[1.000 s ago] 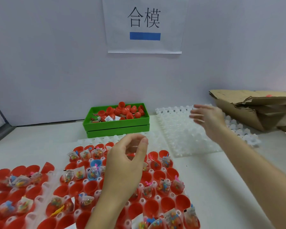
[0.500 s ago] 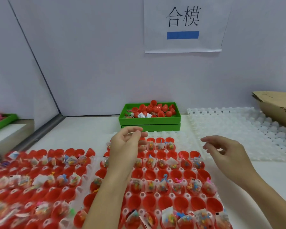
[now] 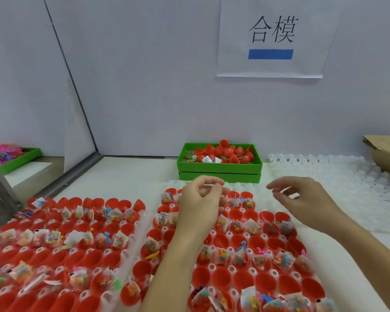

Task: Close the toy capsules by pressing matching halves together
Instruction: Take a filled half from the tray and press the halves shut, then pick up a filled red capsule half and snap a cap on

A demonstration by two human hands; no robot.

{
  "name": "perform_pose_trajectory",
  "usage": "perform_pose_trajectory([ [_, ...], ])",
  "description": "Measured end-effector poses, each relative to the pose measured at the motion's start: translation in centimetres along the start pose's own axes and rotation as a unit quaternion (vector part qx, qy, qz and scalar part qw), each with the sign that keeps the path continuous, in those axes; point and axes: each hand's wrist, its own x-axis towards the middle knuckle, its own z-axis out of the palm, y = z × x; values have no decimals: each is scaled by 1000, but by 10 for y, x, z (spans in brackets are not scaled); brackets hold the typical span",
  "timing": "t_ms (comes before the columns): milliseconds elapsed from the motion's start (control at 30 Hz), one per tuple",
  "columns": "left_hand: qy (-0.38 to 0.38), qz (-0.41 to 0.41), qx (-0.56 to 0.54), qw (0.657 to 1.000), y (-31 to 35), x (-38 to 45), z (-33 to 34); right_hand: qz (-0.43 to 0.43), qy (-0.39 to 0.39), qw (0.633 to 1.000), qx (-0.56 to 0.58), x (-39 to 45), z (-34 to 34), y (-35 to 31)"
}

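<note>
Above capsule trays [image 3: 142,224]: both hands [image 3: 198,199], empty.

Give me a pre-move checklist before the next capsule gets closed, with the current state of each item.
1. Loose red halves in the green bin: ok, a pile is there.
2. Open red cups waiting in the near tray: ok, many hold toy packets.
3. Right hand free: ok, fingers relaxed, holding nothing.
4. Left hand free: cannot tell, fingertips are pinched together.
5. Path to the bin: ok, nothing stands between it and the hands.
</note>
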Motion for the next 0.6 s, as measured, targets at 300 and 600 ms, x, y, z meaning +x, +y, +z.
perform_pose_trajectory([
  [300,8,12,15,1000,0,-1,0,-18,-169,972,-160,60,34,-10],
  [600,6,9,9,1000,1,-1,-1,33,-161,975,-148,70,41,-16],
])
